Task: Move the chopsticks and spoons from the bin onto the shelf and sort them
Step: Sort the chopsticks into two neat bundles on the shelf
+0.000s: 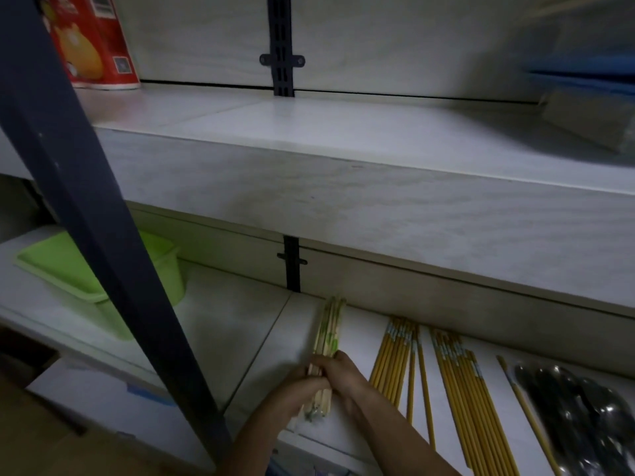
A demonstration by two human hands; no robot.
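Note:
A bundle of pale chopsticks with green marks [329, 329] lies on the lower shelf [220, 324], its tips pointing toward the back wall. My left hand [302, 383] and my right hand [343, 371] both grip the bundle near its lower end, one on each side. To the right lie two groups of yellow chopsticks [398, 362] [464, 389], fanned side by side. Dark metal spoons [570, 403] lie in a pile at the far right of the shelf. A light green bin [68, 269] stands at the left of the same shelf, partly behind a post.
A dark blue shelf post [86, 214] crosses the left of the view diagonally. The upper shelf [343, 139] overhangs the lower one and carries a red package [92, 42] at the left and a blue-lidded object [584, 84] at the right.

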